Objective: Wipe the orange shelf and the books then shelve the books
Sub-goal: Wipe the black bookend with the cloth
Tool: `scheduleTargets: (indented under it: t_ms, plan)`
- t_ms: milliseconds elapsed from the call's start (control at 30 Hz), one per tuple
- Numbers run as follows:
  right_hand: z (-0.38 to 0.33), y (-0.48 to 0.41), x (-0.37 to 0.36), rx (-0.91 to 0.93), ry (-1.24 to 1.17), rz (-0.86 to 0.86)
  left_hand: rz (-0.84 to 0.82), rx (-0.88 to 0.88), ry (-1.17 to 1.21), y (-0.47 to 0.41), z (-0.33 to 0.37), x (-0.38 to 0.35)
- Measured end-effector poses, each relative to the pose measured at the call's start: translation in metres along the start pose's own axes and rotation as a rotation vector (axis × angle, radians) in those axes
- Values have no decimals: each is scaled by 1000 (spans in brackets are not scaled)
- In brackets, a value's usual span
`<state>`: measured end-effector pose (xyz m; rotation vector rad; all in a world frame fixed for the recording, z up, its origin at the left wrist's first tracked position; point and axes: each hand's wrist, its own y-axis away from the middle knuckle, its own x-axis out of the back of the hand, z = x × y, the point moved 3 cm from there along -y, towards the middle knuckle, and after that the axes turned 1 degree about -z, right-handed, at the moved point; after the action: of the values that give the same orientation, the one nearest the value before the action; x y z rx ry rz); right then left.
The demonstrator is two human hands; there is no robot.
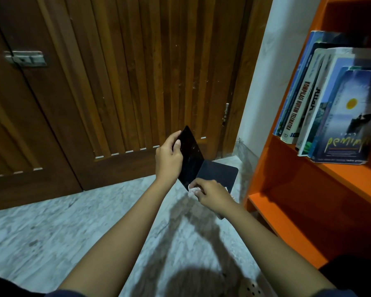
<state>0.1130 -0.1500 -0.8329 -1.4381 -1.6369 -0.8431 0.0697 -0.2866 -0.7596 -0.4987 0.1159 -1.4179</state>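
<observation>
Black book (190, 155) in 2 hands (168, 159) (212, 195) (white cloth (192, 189) half-hidden)

The bookshelf (287, 168) stood at the right, beside the wall (266, 71), with a row of books (330, 99) standing on its upper board. Left of the wall, the door (116, 82) rose behind the floor (51, 232). Before the door, above the floor, the left hand (168, 159) held a book (190, 155). The right hand (212, 195), just below and to its right, pressed a cloth (193, 190) against the book's lower edge.

Wooden door (116, 82) above marble floor (51, 232)
</observation>
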Motion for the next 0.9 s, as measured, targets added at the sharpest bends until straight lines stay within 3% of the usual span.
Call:
scheduleTargets:
  t_ms: [133,233,333,467,633,900]
  plan:
    - [9,7,-11,-54,-242,-54,108,70,27,0,-5,2]
    - [8,15,-7,-116,-616,241,259,154,115,-3,-12,11]
    - [-3,18,12,-196,-938,551,305,148,167,1,-15,13]
    - [-18,10,15,-348,-1209,770,290,124,237,13,-16,8]
    - [-22,2,10,-600,-1199,950,193,105,377,24,-9,-2]
    - [-18,-9,32,-497,-1039,906,-1,24,403,23,11,-2]
